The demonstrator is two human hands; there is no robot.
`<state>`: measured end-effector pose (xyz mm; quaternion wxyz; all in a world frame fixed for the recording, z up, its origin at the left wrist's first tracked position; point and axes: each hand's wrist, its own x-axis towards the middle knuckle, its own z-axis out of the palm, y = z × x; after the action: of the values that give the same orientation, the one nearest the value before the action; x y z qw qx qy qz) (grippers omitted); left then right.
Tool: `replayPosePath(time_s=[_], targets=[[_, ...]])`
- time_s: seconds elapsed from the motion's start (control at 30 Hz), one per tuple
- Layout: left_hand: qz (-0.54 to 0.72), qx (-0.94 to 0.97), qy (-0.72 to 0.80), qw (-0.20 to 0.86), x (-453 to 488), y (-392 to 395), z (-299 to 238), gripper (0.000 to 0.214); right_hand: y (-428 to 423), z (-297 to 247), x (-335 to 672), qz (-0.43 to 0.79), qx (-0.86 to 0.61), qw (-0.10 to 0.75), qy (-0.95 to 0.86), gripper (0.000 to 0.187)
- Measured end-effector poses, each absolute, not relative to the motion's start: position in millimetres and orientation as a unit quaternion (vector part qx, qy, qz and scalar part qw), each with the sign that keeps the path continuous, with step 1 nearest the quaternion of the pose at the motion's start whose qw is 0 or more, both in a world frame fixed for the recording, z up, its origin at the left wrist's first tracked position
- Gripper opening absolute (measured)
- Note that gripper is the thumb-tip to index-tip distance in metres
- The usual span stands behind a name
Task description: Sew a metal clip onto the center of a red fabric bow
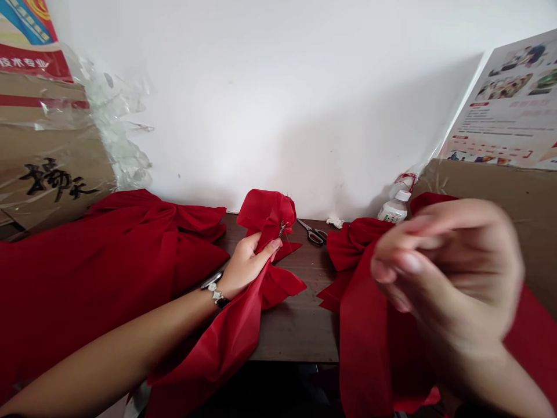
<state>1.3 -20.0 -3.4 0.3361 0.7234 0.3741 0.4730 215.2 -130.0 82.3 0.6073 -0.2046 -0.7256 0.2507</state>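
Note:
My left hand [248, 264] is closed around a red fabric bow [265, 210], its thumb pressed below the gathered knot. Dark stitching or a small chain-like piece shows at that knot, with fine thread or needle-like strands around it; I cannot tell which. A long red tail of cloth [230, 325] hangs from the bow over the table's front edge. Close to the camera, my right hand [448, 273] is raised on the right, thumb and fingers pinched together and slightly blurred. Whatever lies between those fingertips is too fine or hidden to name.
Black-handled scissors [317, 235] lie behind the bow on the dark wooden table [300, 337]. More red bows and cloth [143, 244] pile up at left, with another red bow [357, 238] at right. A white-capped bottle [394, 208] stands by the wall. Cardboard boxes [47, 139] flank both sides.

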Motion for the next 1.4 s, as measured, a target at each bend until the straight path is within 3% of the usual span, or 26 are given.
replayPosePath(time_s=[0.13,0.23,0.33,0.43,0.6,0.77,1.4], targets=[[0.471,0.740,0.401,0.264,2,-24,-4,0.037,-91,72,202,0.288,-0.226,0.570,-0.736,0.003],[0.474,0.749,0.399,0.236,2,-26,-4,0.036,-71,60,195,0.337,-0.238,0.546,-0.729,0.007],[0.490,0.749,0.373,0.244,1,-26,-4,0.030,-62,49,190,0.360,-0.247,0.506,-0.744,0.027],[0.499,0.749,0.362,0.243,1,-26,-3,0.026,-60,41,188,0.292,-0.272,0.471,-0.786,0.048],[0.494,0.751,0.371,0.231,2,-26,-3,0.027,-58,36,185,0.128,-0.267,0.470,-0.831,0.031],[0.484,0.752,0.381,0.233,1,-27,-3,0.032,-56,36,186,0.040,-0.215,0.461,-0.860,0.020],[0.493,0.769,0.374,0.162,5,-29,-4,0.032,-57,39,188,0.036,-0.216,0.467,-0.857,0.012]])
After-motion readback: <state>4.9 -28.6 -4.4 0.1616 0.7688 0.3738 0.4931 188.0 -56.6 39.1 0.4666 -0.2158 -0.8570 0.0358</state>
